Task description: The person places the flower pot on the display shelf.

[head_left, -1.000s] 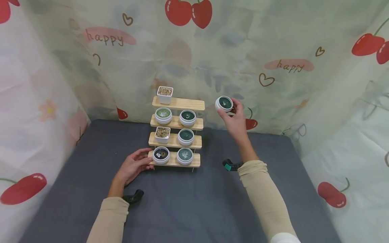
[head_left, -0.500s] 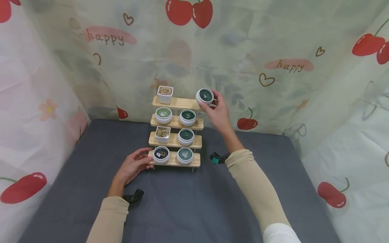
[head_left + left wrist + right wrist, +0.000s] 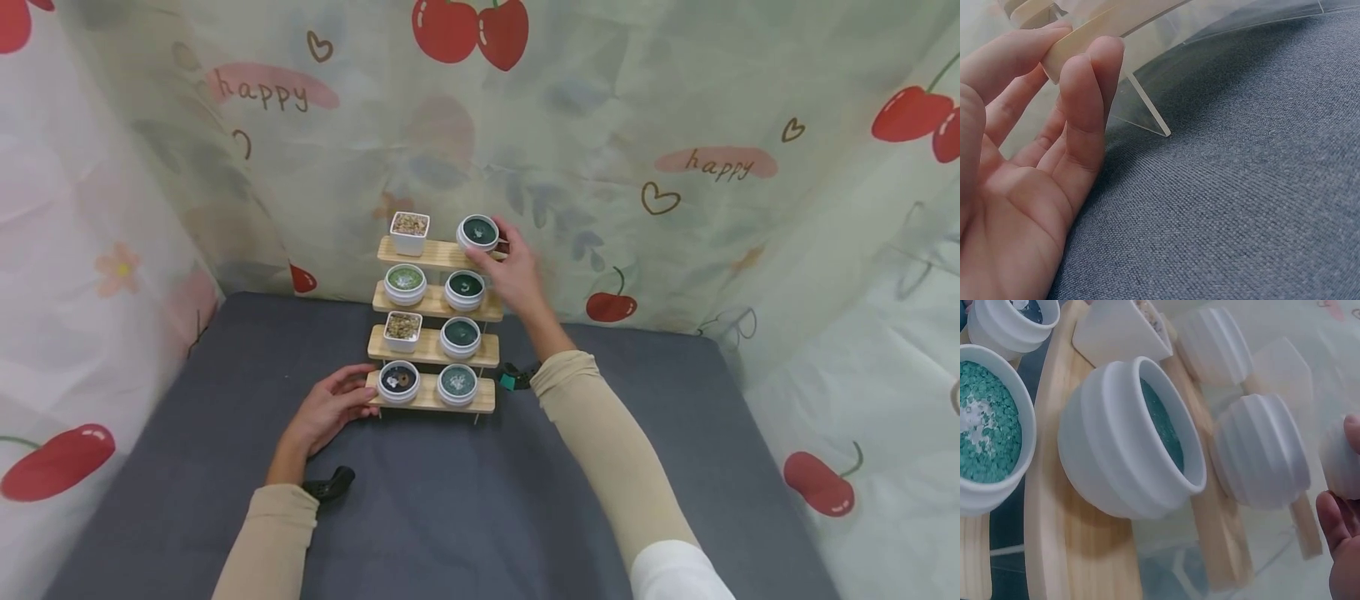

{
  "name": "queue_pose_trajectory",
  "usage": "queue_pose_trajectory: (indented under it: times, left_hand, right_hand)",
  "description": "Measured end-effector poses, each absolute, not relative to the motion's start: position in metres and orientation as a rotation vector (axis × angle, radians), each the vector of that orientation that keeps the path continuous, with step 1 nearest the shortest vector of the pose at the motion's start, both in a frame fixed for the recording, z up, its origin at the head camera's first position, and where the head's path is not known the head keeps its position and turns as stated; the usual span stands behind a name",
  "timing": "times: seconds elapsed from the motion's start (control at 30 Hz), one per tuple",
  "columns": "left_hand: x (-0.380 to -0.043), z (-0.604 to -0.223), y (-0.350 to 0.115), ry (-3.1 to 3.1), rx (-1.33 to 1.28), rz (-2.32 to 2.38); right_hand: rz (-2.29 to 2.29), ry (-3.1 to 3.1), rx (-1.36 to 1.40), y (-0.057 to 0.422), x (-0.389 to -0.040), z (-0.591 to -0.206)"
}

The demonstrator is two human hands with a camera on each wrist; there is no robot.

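Note:
A four-tier wooden shelf stand (image 3: 427,397) with clear legs stands at the back of the dark grey table. My left hand (image 3: 324,412) pinches the left end of its lowest board (image 3: 1072,47) between thumb and fingers. At the right end of the top board, my right hand (image 3: 517,273) grips a white round ribbed pot (image 3: 478,233) with dark green filling. Whether the pot rests on the board cannot be told. To its left sits a square white pot of granules (image 3: 409,233). Only part of the held pot (image 3: 1340,464) shows at the right wrist view's edge.
Lower boards carry pairs of small pots, including a light green one (image 3: 405,282), a gravel-filled square one (image 3: 402,329) and a dark one with small figures (image 3: 398,380). A printed cloth backdrop (image 3: 585,150) hangs close behind the stand.
My right hand has carried the dark green pot leftward, from beside the stand to the right end of the top board. The left hand has kept its hold on the lowest board.

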State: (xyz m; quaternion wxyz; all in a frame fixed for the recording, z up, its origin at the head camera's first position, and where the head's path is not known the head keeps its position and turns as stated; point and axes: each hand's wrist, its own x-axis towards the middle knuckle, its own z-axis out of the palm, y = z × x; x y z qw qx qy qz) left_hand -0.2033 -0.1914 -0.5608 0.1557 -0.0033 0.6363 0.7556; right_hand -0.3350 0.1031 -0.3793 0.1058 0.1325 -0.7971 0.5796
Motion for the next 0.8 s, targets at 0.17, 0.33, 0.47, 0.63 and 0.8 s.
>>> queue_pose_trajectory:
  times: [0.17, 0.33, 0.47, 0.63, 0.8]
  left_hand:
    - [-0.2035, -0.5628, -0.1922, 1.811, 0.016, 2.176]
    - [-0.2046, -0.5636, -0.1928, 1.809, 0.034, 2.175]
    - [-0.2049, -0.5629, -0.1927, 1.814, 0.030, 2.175]
    - [-0.2049, -0.5623, -0.1929, 1.809, 0.045, 2.181]
    - [-0.2035, -0.5634, -0.1932, 1.811, 0.038, 2.177]
  right_hand:
    - [1.721, -2.362, 0.361, 0.0962, -0.3374, -0.3820]
    - [1.706, -2.381, 0.356, 0.0944, -0.3409, -0.3838]
    - [1.623, -2.436, 0.380, 0.0956, -0.3437, -0.3855]
    - [1.540, -2.489, 0.395, 0.0977, -0.3438, -0.3859]
    - [1.442, -2.567, 0.399, 0.0982, -0.3433, -0.3837]
